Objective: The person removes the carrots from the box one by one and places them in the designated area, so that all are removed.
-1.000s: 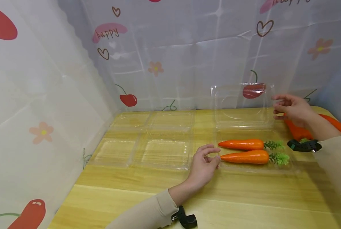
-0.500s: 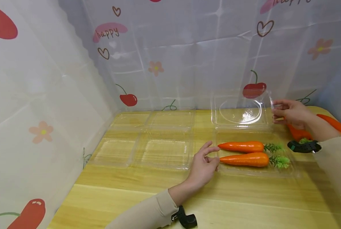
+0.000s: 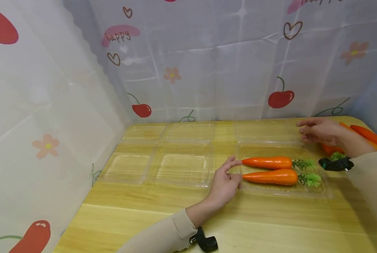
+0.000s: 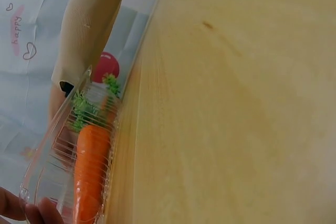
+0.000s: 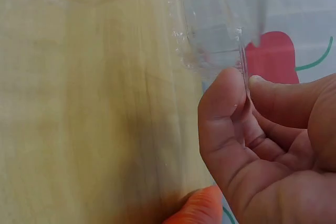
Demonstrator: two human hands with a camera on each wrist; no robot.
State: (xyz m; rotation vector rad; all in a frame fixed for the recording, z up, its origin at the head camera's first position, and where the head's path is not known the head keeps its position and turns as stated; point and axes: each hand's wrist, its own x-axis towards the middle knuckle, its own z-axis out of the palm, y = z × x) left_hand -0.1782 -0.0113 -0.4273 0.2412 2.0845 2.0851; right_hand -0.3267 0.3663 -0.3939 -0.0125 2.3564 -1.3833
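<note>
A clear hinged plastic container (image 3: 286,192) lies on the table with two orange carrots in its near half, one carrot (image 3: 267,162) behind the other carrot (image 3: 270,176). Their leafy green tops point right. My left hand (image 3: 224,182) pinches the container's left rim by the carrot tips; in the left wrist view its fingertips (image 4: 47,212) sit against the clear wall. At the far right corner, my right hand (image 3: 321,131) pinches the edge of the lid (image 3: 266,131) between thumb and forefinger, clearly seen in the right wrist view. The lid is folded back, almost flat.
Two more clear containers stand to the left, one nearer the middle (image 3: 182,185) and one at the far left (image 3: 122,182). Several loose carrots (image 3: 370,137) lie at the right edge behind my right arm. A patterned curtain (image 3: 195,52) hangs behind the wooden table (image 3: 163,211).
The lid has come down from upright against the curtain to nearly flat, my right hand lowering with it. The container and carrots shifted slightly towards me. My left hand stayed at the rim.
</note>
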